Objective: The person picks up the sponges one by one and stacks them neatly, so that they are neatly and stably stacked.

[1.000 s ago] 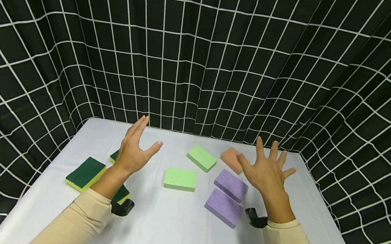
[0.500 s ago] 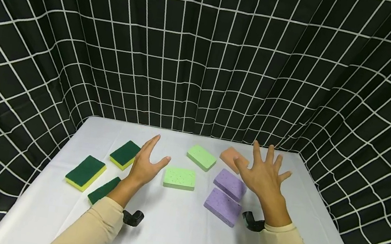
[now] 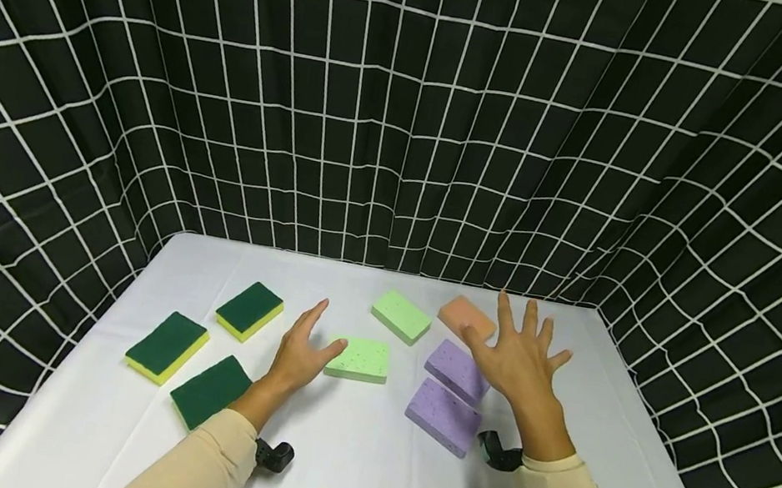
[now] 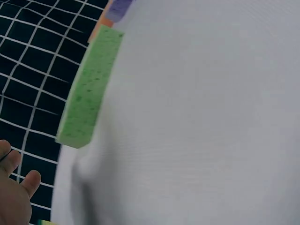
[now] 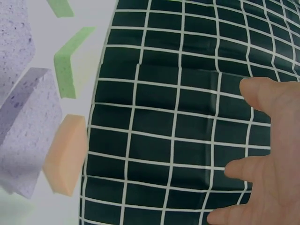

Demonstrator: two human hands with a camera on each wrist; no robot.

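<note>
My left hand (image 3: 296, 358) is held over the table, thumb and fingers spread and holding nothing. In the head view its thumb overlaps the left edge of the nearer light green sponge (image 3: 360, 360); the left wrist view shows a gap between fingers and sponge (image 4: 91, 89). A second light green sponge (image 3: 401, 316) lies behind. With its fingers fanned wide, my right hand (image 3: 519, 363) hovers, nothing in it, beside two purple sponges (image 3: 441, 417) and an orange sponge (image 3: 465, 315). In the right wrist view the orange sponge (image 5: 65, 157) is apart from the fingers.
Green-and-yellow scouring sponges lie at left: one outermost (image 3: 165, 344), one farther back (image 3: 249, 307), and one nearer (image 3: 209, 392), partly hidden by my left forearm. White cloth (image 3: 356, 475) covers the table. A black curtain with a white grid (image 3: 411, 112) encloses the back and sides.
My left hand has moved right and toward me, from over the scouring sponges to beside the nearer light green sponge. My right hand has drifted slightly left and nearer. The sponges stay in place.
</note>
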